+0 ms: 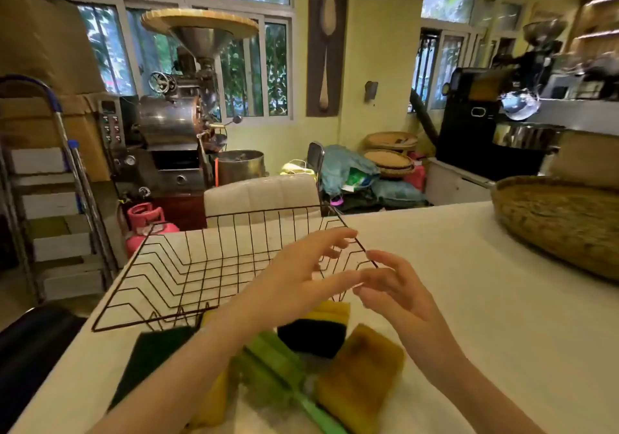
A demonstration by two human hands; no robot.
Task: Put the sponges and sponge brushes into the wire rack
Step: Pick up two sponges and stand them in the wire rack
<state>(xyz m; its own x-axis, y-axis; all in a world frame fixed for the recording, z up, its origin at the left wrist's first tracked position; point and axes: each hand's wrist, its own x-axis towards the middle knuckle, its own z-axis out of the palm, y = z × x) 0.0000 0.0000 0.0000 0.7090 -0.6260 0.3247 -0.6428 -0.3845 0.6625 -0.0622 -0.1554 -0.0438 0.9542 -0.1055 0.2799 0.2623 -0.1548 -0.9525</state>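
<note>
A dark wire rack (187,266) stands on the white table (485,299) with nothing inside it. In front of it lies a pile: a dark green scouring pad (150,360), a green sponge brush (278,366), a black-topped yellow sponge (315,333), a brown-stained yellow sponge (361,376) and another yellow sponge (214,403). My left hand (301,279) hovers over the rack's near right corner, fingers spread, holding nothing. My right hand (398,289) is beside it, fingers apart, also holding nothing.
A large woven basket (562,226) sits at the table's far right. Behind the table are a cream chair back (261,196), a pink gas cylinder (144,219) and a metal roasting machine (177,122). A ladder (67,165) stands at left.
</note>
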